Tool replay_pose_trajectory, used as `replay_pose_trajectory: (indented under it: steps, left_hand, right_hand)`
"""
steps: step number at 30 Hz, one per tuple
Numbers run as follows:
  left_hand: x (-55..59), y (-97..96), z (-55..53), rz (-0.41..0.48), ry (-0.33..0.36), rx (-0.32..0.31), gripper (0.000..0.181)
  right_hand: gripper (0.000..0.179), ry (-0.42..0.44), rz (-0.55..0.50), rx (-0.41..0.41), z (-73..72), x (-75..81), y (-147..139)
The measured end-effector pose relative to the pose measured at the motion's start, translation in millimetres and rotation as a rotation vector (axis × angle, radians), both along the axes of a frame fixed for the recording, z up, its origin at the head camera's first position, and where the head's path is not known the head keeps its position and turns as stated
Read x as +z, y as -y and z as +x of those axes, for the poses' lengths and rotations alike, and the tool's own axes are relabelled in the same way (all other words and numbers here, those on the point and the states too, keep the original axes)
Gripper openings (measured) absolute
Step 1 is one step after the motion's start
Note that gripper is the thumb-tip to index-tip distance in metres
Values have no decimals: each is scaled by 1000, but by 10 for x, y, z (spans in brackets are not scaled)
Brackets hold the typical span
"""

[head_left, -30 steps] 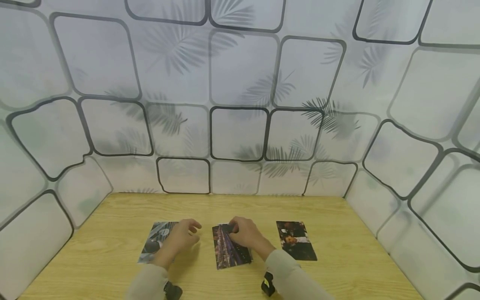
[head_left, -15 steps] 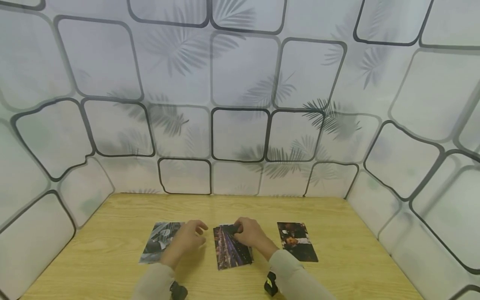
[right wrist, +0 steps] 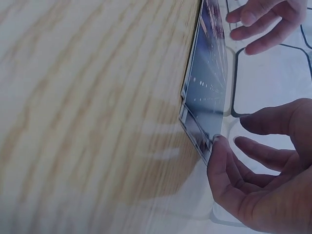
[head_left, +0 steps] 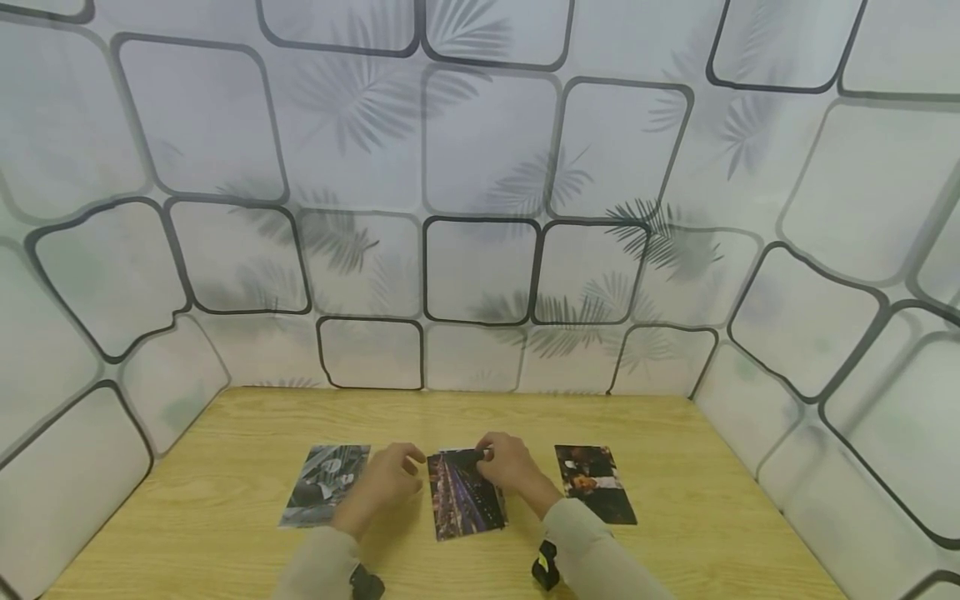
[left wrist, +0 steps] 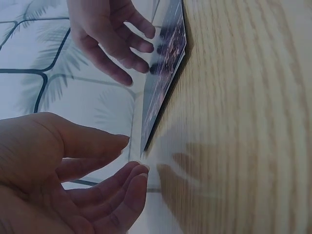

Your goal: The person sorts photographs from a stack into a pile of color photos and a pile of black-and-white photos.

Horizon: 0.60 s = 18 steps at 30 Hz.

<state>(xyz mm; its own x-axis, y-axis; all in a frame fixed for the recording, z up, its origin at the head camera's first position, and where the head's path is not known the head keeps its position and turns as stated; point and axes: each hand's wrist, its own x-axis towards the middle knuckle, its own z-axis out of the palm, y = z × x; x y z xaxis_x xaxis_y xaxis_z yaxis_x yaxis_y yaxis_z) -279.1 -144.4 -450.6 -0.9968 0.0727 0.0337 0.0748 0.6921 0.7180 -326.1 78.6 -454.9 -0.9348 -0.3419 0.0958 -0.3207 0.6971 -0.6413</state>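
Note:
A small stack of photo prints (head_left: 467, 498) lies at the middle of the table, its top one a night city scene. Its layered edges (right wrist: 195, 139) show in the right wrist view. My right hand (head_left: 512, 463) is at the stack's far right corner. One fingertip (right wrist: 218, 144) touches or nearly touches the edge, while the thumb stands apart. Just left of the stack, my left hand (head_left: 386, 483) has loosely bent fingers and nothing between them. In the left wrist view its fingertips (left wrist: 139, 170) are close to the stack's corner (left wrist: 146, 144).
A grey-toned photo (head_left: 318, 492) lies to the left, partly behind the left forearm. On the right is a dark photo (head_left: 596, 485) with a bright figure. Patterned cloth walls (head_left: 480, 275) border the wooden table (head_left: 225, 467) at the back and both sides.
My left hand has moved right, toward the stack, uncovering more of the grey photo. My right hand has slid slightly right along the stack's top, toward its far right corner.

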Motion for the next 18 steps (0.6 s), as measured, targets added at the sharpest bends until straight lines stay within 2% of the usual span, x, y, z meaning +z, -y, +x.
replay_pose_trajectory:
  steps: [9,18]
  left_hand:
    - [24,-51,49,26,-1,-29,36]
    - [-22,-90,27,48,-8,-40,35]
  right_hand:
    - [25,12,-19,-32,-19,4,-34]
    - [26,51,-51,-38,-14,-23,-31]
